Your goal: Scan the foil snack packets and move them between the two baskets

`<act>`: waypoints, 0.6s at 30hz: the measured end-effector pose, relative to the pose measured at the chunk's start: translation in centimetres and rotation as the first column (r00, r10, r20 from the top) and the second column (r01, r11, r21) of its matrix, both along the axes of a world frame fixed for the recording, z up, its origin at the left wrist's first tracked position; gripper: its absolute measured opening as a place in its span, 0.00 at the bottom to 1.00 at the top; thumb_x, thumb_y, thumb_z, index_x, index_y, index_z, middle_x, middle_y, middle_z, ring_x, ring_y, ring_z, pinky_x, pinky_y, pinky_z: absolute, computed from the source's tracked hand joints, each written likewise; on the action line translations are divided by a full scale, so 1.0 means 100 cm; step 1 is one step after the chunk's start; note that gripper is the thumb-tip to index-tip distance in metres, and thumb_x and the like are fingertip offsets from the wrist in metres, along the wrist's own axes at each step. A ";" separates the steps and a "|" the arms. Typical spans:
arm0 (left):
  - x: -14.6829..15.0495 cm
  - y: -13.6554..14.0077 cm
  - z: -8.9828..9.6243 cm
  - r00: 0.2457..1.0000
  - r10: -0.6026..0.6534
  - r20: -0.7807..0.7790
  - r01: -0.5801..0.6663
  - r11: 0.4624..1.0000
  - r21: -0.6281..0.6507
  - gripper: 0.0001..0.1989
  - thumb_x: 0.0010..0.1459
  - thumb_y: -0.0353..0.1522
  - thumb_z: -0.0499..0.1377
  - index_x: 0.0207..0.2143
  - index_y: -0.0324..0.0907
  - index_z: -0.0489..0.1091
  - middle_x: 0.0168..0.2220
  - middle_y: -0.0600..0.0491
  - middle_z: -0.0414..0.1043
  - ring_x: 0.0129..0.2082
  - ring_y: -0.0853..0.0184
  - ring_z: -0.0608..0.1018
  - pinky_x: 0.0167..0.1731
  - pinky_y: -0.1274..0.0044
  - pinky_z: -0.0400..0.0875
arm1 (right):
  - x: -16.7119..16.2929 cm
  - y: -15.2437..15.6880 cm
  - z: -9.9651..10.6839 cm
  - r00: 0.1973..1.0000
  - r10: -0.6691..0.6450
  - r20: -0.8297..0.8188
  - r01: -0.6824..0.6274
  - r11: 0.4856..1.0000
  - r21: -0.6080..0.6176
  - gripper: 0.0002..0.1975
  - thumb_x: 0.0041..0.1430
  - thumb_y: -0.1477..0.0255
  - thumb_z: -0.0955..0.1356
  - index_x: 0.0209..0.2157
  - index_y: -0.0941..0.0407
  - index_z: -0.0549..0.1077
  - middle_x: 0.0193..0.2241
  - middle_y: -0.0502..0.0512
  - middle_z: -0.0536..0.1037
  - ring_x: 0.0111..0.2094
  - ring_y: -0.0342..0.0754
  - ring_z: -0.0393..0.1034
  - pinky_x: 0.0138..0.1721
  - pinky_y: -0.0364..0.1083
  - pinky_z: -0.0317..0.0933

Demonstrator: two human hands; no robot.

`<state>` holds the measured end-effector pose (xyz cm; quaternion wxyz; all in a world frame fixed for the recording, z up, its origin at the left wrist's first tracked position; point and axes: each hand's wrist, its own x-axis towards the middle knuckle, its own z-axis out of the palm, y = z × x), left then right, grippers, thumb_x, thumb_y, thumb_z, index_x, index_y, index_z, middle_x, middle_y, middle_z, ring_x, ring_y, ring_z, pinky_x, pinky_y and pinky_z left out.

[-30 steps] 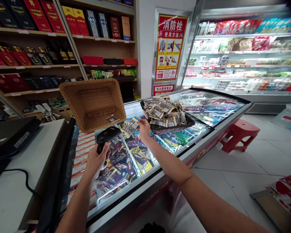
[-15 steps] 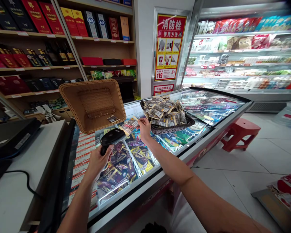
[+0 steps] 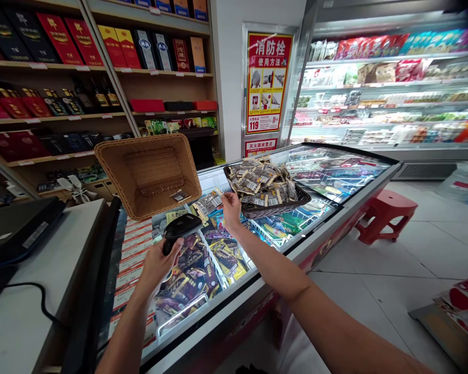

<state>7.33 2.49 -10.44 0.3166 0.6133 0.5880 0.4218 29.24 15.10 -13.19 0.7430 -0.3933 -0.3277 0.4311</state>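
Observation:
My left hand (image 3: 161,262) is closed round the handle of a black barcode scanner (image 3: 182,225), whose head points right. Between the fingers of my right hand (image 3: 231,209) is a small snack packet (image 3: 209,202), held just in front of the scanner. Right behind that hand lies a dark wicker tray (image 3: 271,209) heaped with similar packets (image 3: 259,179). A tan wicker basket (image 3: 113,171) stands tipped toward me at the left, with one packet (image 3: 179,195) inside near its lower edge. Both containers rest on the glass top of a chest freezer (image 3: 320,223).
Frozen treats (image 3: 191,265) show through the glass. At the left is a white counter (image 3: 42,280) with a black device (image 3: 19,228) and its cable. A red stool (image 3: 388,213) stands on the floor to the right. Shelves of boxes (image 3: 62,36) line the back wall.
The packet in my right hand has tilted, and the red glow on it is gone. My hands hold nearly the same places; the view has shifted slightly.

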 end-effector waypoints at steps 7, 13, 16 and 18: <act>-0.006 0.006 -0.006 0.999 0.023 -0.023 -0.023 0.999 0.025 0.32 0.51 0.65 0.64 0.24 0.46 0.67 0.17 0.56 0.68 0.15 0.67 0.70 0.17 0.76 0.62 | -0.001 0.001 0.002 1.000 -0.025 0.007 0.025 0.999 -0.024 0.09 0.63 0.64 0.72 0.39 0.52 0.70 0.32 0.45 0.74 0.24 0.43 0.68 0.31 0.45 0.66; -0.006 0.005 -0.003 0.999 0.025 -0.044 -0.024 1.000 0.015 0.32 0.51 0.66 0.63 0.24 0.46 0.67 0.17 0.55 0.69 0.16 0.66 0.71 0.18 0.76 0.62 | -0.001 0.000 0.002 1.000 -0.021 -0.005 0.021 0.999 -0.028 0.07 0.63 0.65 0.71 0.39 0.52 0.72 0.32 0.46 0.73 0.25 0.43 0.67 0.32 0.45 0.66; -0.004 0.003 0.000 0.997 0.033 -0.068 -0.033 0.999 0.001 0.33 0.49 0.66 0.63 0.24 0.46 0.67 0.17 0.55 0.70 0.16 0.66 0.71 0.18 0.76 0.62 | -0.002 0.001 0.001 1.000 -0.022 -0.008 0.021 1.000 -0.022 0.08 0.63 0.65 0.72 0.38 0.52 0.72 0.31 0.46 0.73 0.26 0.43 0.67 0.31 0.45 0.65; -0.002 0.001 0.003 0.995 0.052 -0.081 -0.052 0.999 0.009 0.32 0.49 0.65 0.63 0.23 0.46 0.68 0.17 0.55 0.70 0.16 0.66 0.71 0.19 0.76 0.63 | -0.005 0.002 0.000 0.999 -0.035 0.005 0.035 0.999 -0.017 0.09 0.62 0.63 0.73 0.37 0.52 0.71 0.30 0.45 0.72 0.25 0.43 0.67 0.30 0.44 0.64</act>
